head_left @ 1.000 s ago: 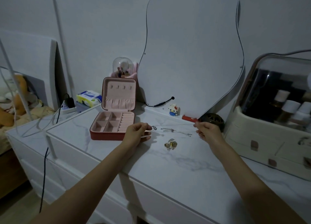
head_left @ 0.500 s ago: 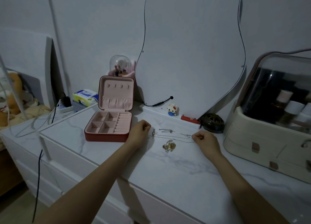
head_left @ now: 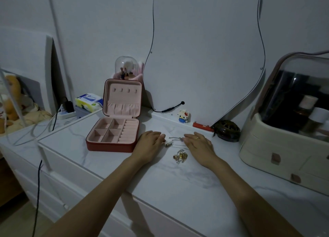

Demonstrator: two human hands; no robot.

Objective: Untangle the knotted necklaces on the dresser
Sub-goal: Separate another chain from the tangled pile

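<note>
Silver necklace (head_left: 175,142) lies on the white marble table (head_left: 178,183), thin chain stretched between the two hands. Long axis runs left–right, roughly parallel to the table's back edge. A small pendant or clasp sits at its left end, just off the left fingertips (head_left: 162,139); the far strand's right end reaches the right fingertips (head_left: 186,139).

Left hand (head_left: 149,145): palm down, fingers straight and together, flat on the table; grip released, holding nothing. Right hand (head_left: 198,145): palm down, fingers extended, ring on one finger; grip released as well. Fingertips of both point inward at the chain. Whether either fingertip presses on the chain itself: cannot tell, too fine.

Gold tangle (head_left: 180,156) sits nearer the person than the silver chain, between the two wrists, just left of the right hand; bunched, no clear axis.

Change vs. half a second ago: both hands were fisted at the chain's ends, wider apart; now both are flat with fingers opened, and the right hand has come in toward the left. The chain's span looks shorter. Gold tangle unmoved.

Open pink-lined jewelry box (head_left: 114,130) stands just left of the left hand, lid upright. Dark round object (head_left: 227,132) lies beyond and right of the right hand.
</note>
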